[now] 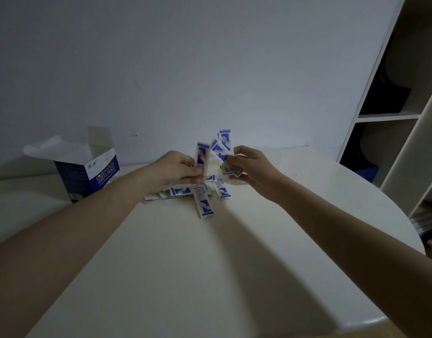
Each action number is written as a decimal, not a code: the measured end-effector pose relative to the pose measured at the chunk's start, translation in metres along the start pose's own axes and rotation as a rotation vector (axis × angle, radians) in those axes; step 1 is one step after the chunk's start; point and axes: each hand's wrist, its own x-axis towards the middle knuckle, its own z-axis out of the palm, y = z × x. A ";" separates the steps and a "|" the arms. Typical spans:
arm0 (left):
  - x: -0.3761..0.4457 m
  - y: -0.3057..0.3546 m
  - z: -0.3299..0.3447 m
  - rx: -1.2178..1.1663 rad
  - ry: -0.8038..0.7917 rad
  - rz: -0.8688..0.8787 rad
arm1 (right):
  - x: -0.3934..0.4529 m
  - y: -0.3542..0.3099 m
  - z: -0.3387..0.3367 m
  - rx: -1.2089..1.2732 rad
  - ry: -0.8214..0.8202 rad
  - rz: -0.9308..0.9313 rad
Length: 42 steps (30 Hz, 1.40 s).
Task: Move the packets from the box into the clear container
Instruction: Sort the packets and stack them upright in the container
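We have little packets in both hands. Our left hand [179, 168] pinches one packet [201, 159] near its bottom end, thumb and fingers pressed on it, so it stands up tall. Our right hand [246, 167] holds a small bunch of packets [222, 145], fingers curled round their lower ends, and they fan out at the top.

More loose packets [205, 198] lie in a messy pile on the table [185, 264], toward its far edge, just under our hands. The open box [88, 172] stands near the far left edge of the table. We think a clear container [271, 153] sits behind our right hand, but it is hard to see.

The packets look thin, light and bendy, like paper. They may be a bit slippery and slide apart in a bunch. We think it is best to pinch them across the flat sides, near one end, and only a few at a time.
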 end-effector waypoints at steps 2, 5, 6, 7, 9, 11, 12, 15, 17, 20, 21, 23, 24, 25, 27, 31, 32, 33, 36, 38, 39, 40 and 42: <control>0.001 -0.001 0.003 -0.075 0.063 -0.011 | -0.001 -0.002 0.006 0.012 -0.041 -0.015; 0.002 -0.002 0.010 -0.089 0.051 -0.013 | 0.001 0.001 0.016 -0.130 -0.077 -0.028; 0.002 -0.002 0.012 -0.082 0.023 -0.016 | 0.002 0.001 0.019 -0.191 -0.044 -0.038; 0.002 -0.002 0.012 -0.045 -0.005 -0.019 | 0.003 0.002 0.019 -0.232 0.013 -0.056; 0.002 -0.003 0.012 0.106 -0.022 -0.025 | 0.005 0.000 0.018 -0.293 0.137 -0.099; 0.004 -0.004 0.009 0.189 0.023 -0.043 | 0.007 -0.002 0.011 -0.546 0.189 -0.172; 0.004 -0.004 0.008 0.209 0.055 -0.044 | 0.007 -0.003 0.007 -0.747 0.172 -0.227; 0.007 -0.005 0.011 0.450 0.082 0.037 | 0.005 0.002 -0.007 -1.259 0.029 -0.372; 0.008 -0.008 0.020 0.709 0.053 0.089 | 0.004 0.010 -0.012 -1.340 -0.038 -0.394; 0.008 -0.013 0.039 0.855 -0.024 0.175 | -0.001 0.020 -0.017 -1.302 -0.108 -0.331; 0.007 -0.015 0.043 0.882 -0.036 0.197 | -0.003 0.023 -0.017 -1.294 -0.138 -0.317; 0.006 -0.018 0.049 0.937 -0.039 0.233 | -0.006 0.028 -0.021 -1.312 -0.194 -0.290; 0.008 -0.020 0.051 0.953 -0.031 0.247 | -0.009 0.028 -0.025 -1.324 -0.201 -0.268; 0.008 -0.020 0.052 0.962 -0.026 0.248 | -0.010 0.029 -0.028 -1.338 -0.199 -0.247; 0.011 -0.022 0.054 0.965 -0.037 0.239 | -0.012 0.029 -0.036 -1.378 -0.194 -0.235; 0.015 -0.019 0.051 0.838 -0.101 0.241 | -0.011 0.029 -0.041 -1.282 -0.196 -0.174; 0.016 -0.017 0.051 0.828 -0.113 0.249 | -0.010 0.029 -0.042 -1.259 -0.203 -0.167; 0.017 -0.016 0.050 0.835 -0.122 0.248 | -0.009 0.029 -0.042 -1.247 -0.209 -0.165; 0.018 -0.014 0.048 0.872 -0.132 0.236 | -0.009 0.026 -0.043 -1.215 -0.216 -0.140; 0.017 -0.014 0.048 0.903 -0.111 0.243 | -0.008 0.027 -0.044 -1.183 -0.203 -0.130; 0.016 -0.013 0.048 0.920 -0.097 0.240 | -0.008 0.028 -0.043 -1.167 -0.200 -0.133; 0.018 -0.015 0.049 0.935 -0.092 0.247 | -0.009 0.028 -0.043 -1.151 -0.196 -0.133; 0.021 -0.017 0.048 0.975 -0.114 0.224 | -0.011 0.028 -0.043 -1.122 -0.178 -0.141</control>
